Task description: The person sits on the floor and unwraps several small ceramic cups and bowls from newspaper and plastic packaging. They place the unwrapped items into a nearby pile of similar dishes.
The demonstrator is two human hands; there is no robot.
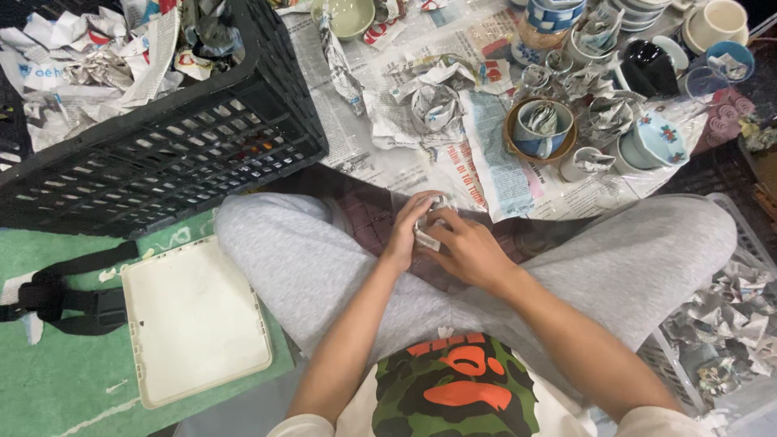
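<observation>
Newspaper-wrapped piece [429,226] sits clamped between both hands' fingers [409,220], lap-centred, black crate [162,154] close at left.

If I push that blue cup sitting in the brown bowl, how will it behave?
The blue cup looks ceramic, so probably stiff, breakable and fairly heavy. Nested inside the brown bowl, it would likely drag the bowl along. The crumpled paper stuffing should stay floppy.

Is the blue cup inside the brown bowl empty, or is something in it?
Not empty. The blue cup stands upright in the brown bowl, with crumpled newspaper stuffed inside it.
</observation>
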